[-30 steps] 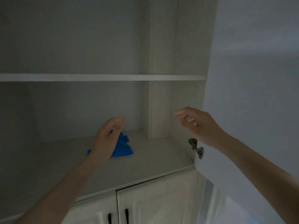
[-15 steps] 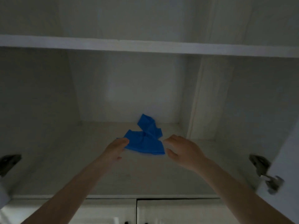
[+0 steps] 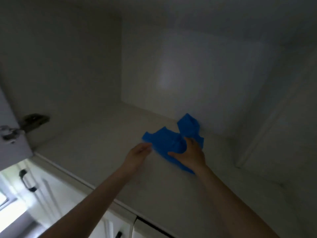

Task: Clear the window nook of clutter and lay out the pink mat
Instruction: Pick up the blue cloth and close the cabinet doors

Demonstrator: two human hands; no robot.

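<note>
crumpled blue cloth (image 3: 169, 140) on cabinet shelf (image 3: 96, 145) near its back wall; right hand (image 3: 190, 154) spread flat on cloth, left hand (image 3: 139, 152) fingertips loosely open, touching cloth's left edge.

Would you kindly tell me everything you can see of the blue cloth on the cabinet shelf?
The blue cloth is a bright, thin, soft-looking piece of fabric, crumpled rather than folded, with one peak raised near the back wall. It lies on the pale cabinet shelf, towards the rear. The right hand rests spread on its near part, covering some of it. The left hand reaches its left edge with the fingertips; whether it grips is unclear.
</note>
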